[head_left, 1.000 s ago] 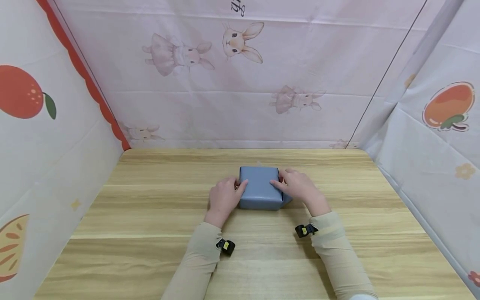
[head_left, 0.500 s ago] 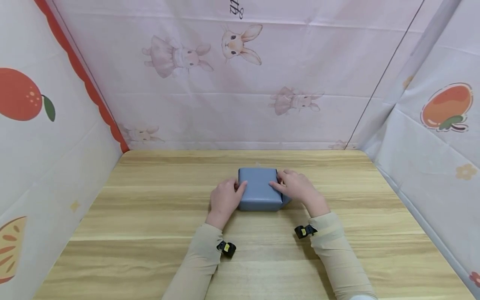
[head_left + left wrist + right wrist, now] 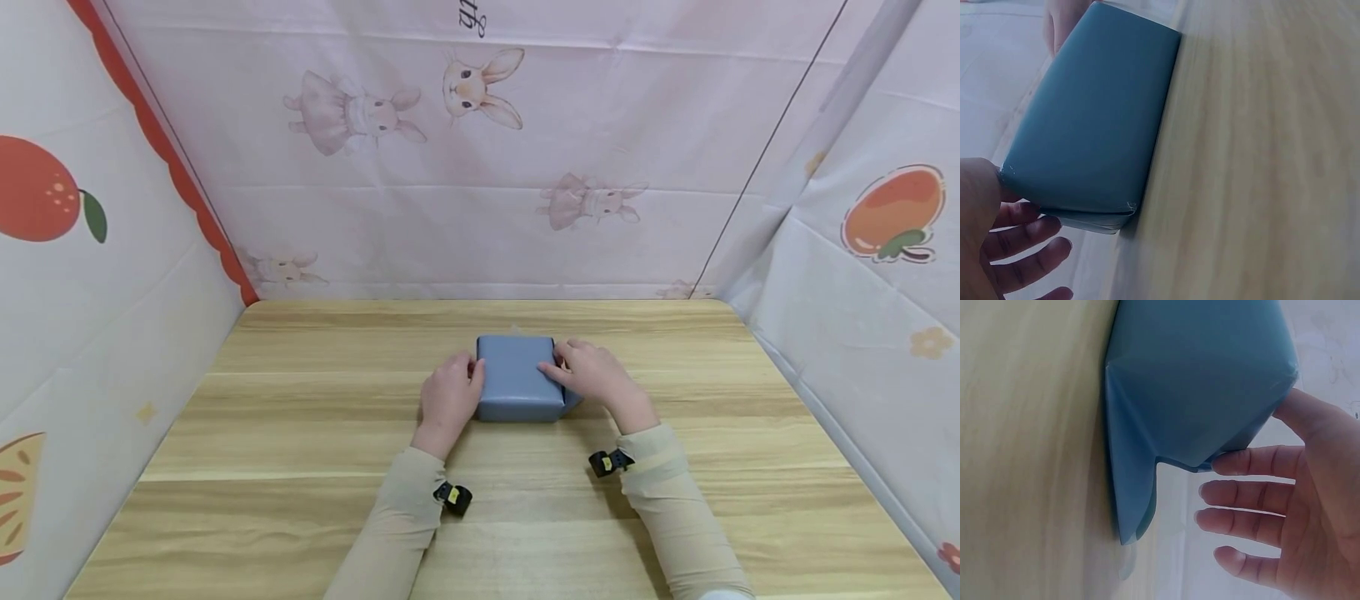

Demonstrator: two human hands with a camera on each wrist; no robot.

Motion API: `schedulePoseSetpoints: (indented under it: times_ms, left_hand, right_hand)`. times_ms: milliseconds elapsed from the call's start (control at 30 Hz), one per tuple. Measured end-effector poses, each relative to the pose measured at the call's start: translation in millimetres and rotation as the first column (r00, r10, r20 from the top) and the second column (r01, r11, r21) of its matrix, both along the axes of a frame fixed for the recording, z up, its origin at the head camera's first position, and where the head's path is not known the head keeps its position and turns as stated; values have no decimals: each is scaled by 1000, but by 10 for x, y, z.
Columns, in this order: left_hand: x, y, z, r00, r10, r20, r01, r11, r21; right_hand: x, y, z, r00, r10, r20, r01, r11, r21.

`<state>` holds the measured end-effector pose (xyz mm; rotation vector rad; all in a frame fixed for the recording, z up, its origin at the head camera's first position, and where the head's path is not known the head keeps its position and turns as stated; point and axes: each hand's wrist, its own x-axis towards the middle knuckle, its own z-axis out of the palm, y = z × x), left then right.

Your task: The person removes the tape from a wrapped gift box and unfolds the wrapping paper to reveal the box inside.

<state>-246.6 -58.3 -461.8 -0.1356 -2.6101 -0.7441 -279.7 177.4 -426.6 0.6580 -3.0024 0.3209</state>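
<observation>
A box wrapped in blue-grey paper (image 3: 517,367) lies on the table between both hands. My left hand (image 3: 448,396) is at its left end, thumb at the top edge; in the left wrist view the fingers (image 3: 1025,270) are loosely spread, the nearest touching the folded end (image 3: 1094,220). At the right end, my right hand (image 3: 596,372) pinches the wrapping paper's edge between thumb and index finger, the other fingers extended free. A loose paper flap (image 3: 1132,481) sticks out low at that end, with a clear strip like tape (image 3: 1127,565) at its tip.
The wood-grain table (image 3: 300,500) spreads around the box. A rabbit-print cloth (image 3: 465,242) hangs behind it, and fruit-print cloths (image 3: 75,317) line the sides. A small clear scrap (image 3: 516,330) shows just behind the box.
My left thumb has slid back from the box's top to its left edge. The right hand and the box hold their place, apart from a slight shift of the head view.
</observation>
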Motion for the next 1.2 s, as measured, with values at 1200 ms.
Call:
schedulePoseSetpoints:
  times_ms: [1200]
  left_hand:
    - [-44, -125, 35, 988, -81, 131, 77, 996, 33]
  right_hand:
    - [-2, -13, 5, 997, -27, 73, 29, 999, -25]
